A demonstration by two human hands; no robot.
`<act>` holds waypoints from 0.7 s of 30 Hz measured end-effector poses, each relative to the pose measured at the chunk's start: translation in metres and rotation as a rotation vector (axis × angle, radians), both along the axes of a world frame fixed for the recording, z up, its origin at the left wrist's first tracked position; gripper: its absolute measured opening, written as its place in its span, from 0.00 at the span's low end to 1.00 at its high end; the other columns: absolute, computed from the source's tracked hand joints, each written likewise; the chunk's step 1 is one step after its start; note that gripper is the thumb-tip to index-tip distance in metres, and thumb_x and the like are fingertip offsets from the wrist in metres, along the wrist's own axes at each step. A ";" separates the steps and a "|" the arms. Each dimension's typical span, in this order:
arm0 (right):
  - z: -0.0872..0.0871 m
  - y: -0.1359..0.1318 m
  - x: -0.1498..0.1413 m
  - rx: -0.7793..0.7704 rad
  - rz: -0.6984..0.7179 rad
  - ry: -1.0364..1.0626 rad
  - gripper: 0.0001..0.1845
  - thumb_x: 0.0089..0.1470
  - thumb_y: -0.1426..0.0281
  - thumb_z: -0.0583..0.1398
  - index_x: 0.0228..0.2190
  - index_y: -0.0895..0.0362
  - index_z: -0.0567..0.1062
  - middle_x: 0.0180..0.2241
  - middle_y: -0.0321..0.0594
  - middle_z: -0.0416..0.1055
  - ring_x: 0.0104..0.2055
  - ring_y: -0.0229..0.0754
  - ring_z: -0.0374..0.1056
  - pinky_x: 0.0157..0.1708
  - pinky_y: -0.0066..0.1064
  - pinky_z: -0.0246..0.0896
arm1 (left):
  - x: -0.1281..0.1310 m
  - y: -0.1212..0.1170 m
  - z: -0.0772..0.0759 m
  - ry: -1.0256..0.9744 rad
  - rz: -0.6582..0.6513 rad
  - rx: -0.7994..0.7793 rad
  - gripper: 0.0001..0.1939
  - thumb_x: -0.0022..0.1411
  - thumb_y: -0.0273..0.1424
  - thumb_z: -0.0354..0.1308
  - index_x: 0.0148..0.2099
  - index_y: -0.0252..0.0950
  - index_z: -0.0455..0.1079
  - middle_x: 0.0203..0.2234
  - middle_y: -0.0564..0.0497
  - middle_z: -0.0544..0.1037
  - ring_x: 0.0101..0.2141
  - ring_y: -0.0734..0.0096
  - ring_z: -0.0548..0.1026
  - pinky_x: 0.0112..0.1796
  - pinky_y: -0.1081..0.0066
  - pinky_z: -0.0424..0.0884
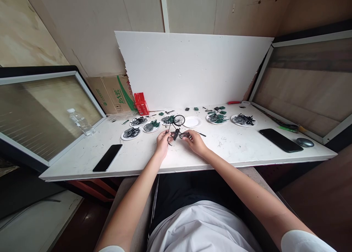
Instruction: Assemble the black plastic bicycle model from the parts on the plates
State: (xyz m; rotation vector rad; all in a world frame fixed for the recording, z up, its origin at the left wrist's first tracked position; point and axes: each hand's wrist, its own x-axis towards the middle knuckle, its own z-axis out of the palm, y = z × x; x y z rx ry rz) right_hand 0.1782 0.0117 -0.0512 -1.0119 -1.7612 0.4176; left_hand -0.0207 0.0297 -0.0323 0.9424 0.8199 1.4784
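Between my hands, over the front middle of the white table, is a small black model bicycle [176,134]. One spoked wheel [179,120] stands up at its far end. My left hand [163,142] is closed on the frame side. My right hand [195,141] pinches the near-right part, around another spoked wheel [184,135]. The fingers partly hide the parts they grip. Just beyond, a plate of green and black parts [167,121] and a bare white plate [193,122] lie on the table. A thin black rod [201,134] shows right of my right hand.
More plates of small parts lie left [132,133] and right [244,120]. A phone [107,158] is at left, another phone [281,140] and a mouse [305,142] at right. A bottle [80,122], red box [141,104], carton [111,94] and white board [192,69] stand along the edges.
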 end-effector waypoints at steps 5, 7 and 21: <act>0.001 -0.001 0.000 0.007 -0.027 -0.033 0.07 0.65 0.66 0.63 0.42 0.54 0.79 0.41 0.45 0.80 0.45 0.50 0.72 0.46 0.41 0.67 | -0.001 -0.001 0.001 0.013 -0.012 0.002 0.16 0.52 0.33 0.71 0.43 0.36 0.74 0.38 0.46 0.82 0.39 0.64 0.81 0.40 0.68 0.74; 0.001 -0.001 0.000 0.002 -0.044 -0.042 0.04 0.63 0.69 0.63 0.39 0.54 0.79 0.39 0.44 0.80 0.43 0.50 0.73 0.45 0.40 0.67 | -0.001 -0.001 0.001 0.011 -0.014 -0.002 0.17 0.52 0.33 0.72 0.43 0.36 0.75 0.39 0.46 0.82 0.39 0.65 0.81 0.40 0.68 0.74; 0.002 -0.001 -0.002 -0.086 -0.092 0.061 0.14 0.63 0.57 0.63 0.38 0.56 0.78 0.35 0.43 0.79 0.36 0.46 0.72 0.35 0.35 0.63 | -0.001 -0.006 0.009 -0.047 -0.134 0.026 0.15 0.53 0.31 0.71 0.44 0.35 0.76 0.41 0.44 0.82 0.41 0.64 0.80 0.37 0.70 0.69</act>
